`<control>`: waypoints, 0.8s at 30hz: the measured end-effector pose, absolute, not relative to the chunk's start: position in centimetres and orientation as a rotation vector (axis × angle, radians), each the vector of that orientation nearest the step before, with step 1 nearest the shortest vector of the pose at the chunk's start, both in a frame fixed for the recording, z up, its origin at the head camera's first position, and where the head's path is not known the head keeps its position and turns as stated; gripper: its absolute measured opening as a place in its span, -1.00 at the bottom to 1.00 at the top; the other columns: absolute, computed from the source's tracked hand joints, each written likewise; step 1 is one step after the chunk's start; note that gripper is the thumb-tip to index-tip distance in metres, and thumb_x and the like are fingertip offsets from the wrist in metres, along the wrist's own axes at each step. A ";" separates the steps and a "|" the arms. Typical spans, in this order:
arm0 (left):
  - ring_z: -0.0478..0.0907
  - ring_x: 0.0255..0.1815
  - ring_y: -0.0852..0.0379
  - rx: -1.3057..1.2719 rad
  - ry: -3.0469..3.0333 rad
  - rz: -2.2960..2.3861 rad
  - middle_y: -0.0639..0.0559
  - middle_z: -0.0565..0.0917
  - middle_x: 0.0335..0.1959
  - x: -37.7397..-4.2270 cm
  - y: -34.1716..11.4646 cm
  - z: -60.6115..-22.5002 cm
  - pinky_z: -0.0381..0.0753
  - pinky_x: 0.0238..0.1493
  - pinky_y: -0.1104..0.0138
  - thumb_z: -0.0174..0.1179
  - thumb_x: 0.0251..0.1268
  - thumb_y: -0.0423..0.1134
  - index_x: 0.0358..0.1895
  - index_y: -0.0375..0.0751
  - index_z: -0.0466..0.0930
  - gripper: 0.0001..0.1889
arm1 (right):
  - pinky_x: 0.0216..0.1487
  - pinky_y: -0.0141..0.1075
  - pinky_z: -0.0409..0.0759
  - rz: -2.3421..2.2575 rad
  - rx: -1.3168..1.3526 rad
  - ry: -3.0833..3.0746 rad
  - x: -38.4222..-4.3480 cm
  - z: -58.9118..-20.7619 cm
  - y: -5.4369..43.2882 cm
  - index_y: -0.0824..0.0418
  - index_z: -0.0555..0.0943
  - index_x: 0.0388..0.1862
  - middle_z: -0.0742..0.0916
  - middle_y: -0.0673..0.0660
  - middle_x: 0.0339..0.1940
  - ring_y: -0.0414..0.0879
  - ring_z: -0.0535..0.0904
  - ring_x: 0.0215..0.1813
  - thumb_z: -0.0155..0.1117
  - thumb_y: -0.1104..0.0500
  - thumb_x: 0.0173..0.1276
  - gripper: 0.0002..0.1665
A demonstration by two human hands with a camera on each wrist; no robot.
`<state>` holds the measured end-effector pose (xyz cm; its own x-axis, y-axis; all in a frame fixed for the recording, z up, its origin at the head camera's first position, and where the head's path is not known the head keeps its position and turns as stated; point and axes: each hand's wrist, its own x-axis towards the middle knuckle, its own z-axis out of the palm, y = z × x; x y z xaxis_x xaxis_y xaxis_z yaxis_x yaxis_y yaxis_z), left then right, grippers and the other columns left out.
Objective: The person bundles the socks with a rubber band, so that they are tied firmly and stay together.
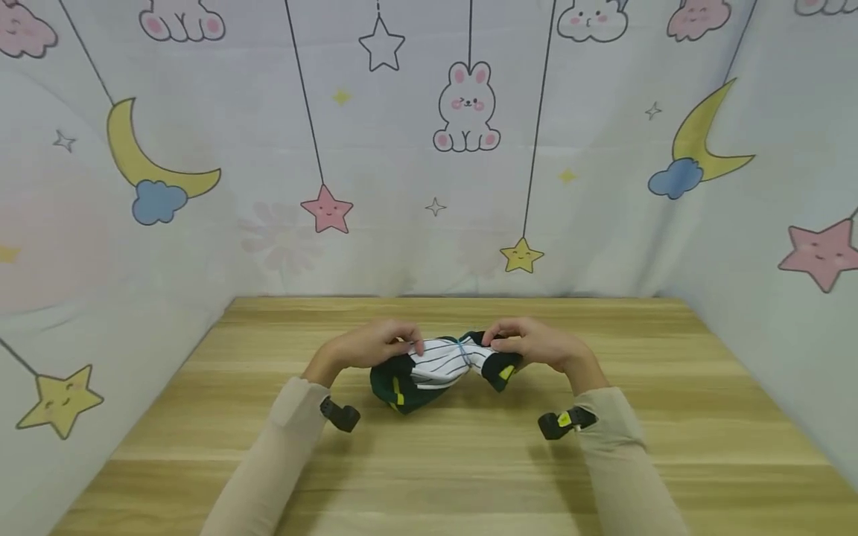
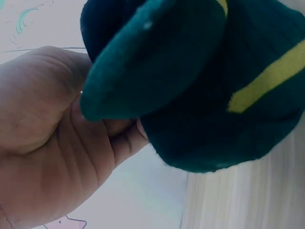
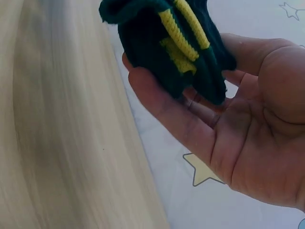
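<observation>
A bunched cloth bundle [image 1: 439,366], white with thin dark stripes and dark green and black ends, is cinched at its waist by a thin blue band [image 1: 462,351]. My left hand [image 1: 369,344] pinches its wider left end; the left wrist view shows dark green cloth [image 2: 190,105] with a yellow stripe, covering the fingertips. At the narrower right end, my right hand [image 1: 539,344] pinches the cloth between thumb and fingers. In the right wrist view this green end [image 3: 147,47] has folded layers and yellow bars. Whether the bundle touches the table cannot be made out.
Under the hands lies a wood-grain table [image 1: 442,469]. A pale curtain [image 1: 402,149] printed with moons, stars and rabbits stands behind the table and along both sides. Each wrist wears a small black camera, the left camera [image 1: 342,415] and the right camera [image 1: 556,424].
</observation>
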<state>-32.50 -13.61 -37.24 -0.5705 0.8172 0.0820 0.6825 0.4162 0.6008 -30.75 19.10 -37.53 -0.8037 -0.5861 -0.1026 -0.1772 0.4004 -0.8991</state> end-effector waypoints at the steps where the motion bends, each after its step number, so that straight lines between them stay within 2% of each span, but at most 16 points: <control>1: 0.56 -0.01 0.15 1.312 2.450 0.875 0.09 0.67 -0.11 -32.6 -13.8 -37.3 0.54 0.08 0.22 -0.03 0.57 -0.41 -0.13 -0.13 0.64 -0.77 | -0.20 -0.08 0.69 -1.376 -0.642 2.251 -30.9 -37.6 18.8 0.33 0.57 0.05 0.59 0.25 0.10 -0.04 0.62 -0.15 0.10 0.21 0.56 -0.76; 5: 0.58 -0.02 0.16 1.268 2.473 0.875 0.10 0.69 -0.12 -32.8 -14.4 -37.7 0.55 0.08 0.22 -0.02 0.57 -0.38 -0.12 -0.14 0.67 -0.77 | -0.17 -0.09 0.70 -1.376 -0.595 2.218 -31.2 -37.8 17.7 0.37 0.55 0.12 0.60 0.26 0.08 -0.04 0.63 -0.14 0.10 0.23 0.55 -0.71; 12: 0.53 -0.10 0.15 1.169 2.497 0.829 0.11 0.68 -0.11 -32.5 -14.8 -38.4 0.52 -0.02 0.27 0.12 0.53 -0.15 -0.05 -0.12 0.69 -0.81 | -0.16 -0.07 0.70 -1.277 -0.491 2.229 -31.4 -38.3 17.0 0.32 0.57 0.13 0.60 0.24 0.09 -0.01 0.64 -0.08 0.14 0.23 0.53 -0.71; 18: 0.52 -0.01 0.12 1.172 2.541 0.749 0.05 0.67 -0.04 -32.6 -15.0 -38.6 0.51 0.09 0.19 0.24 0.41 -0.28 -0.06 -0.16 0.69 -0.87 | -0.13 -0.02 0.69 -1.221 -0.514 2.235 -31.6 -38.5 16.7 0.29 0.56 0.13 0.56 0.28 0.13 0.04 0.59 0.01 0.19 0.25 0.49 -0.71; 24: 0.53 0.16 0.01 1.222 2.552 0.631 -0.04 0.66 0.04 -32.6 -15.0 -39.5 0.47 0.23 0.09 0.26 0.37 -0.36 0.02 -0.22 0.69 -0.80 | -0.12 -0.05 0.68 -1.145 -0.506 2.261 -31.4 -39.2 16.5 0.27 0.56 0.13 0.58 0.28 0.12 0.05 0.58 0.04 0.22 0.26 0.47 -0.71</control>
<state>-32.62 -15.01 -39.53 -0.6206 0.7835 -0.0306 0.6791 0.5566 0.4786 -31.39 16.51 -39.21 -0.7777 -0.5511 -0.3022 -0.0824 0.5661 -0.8202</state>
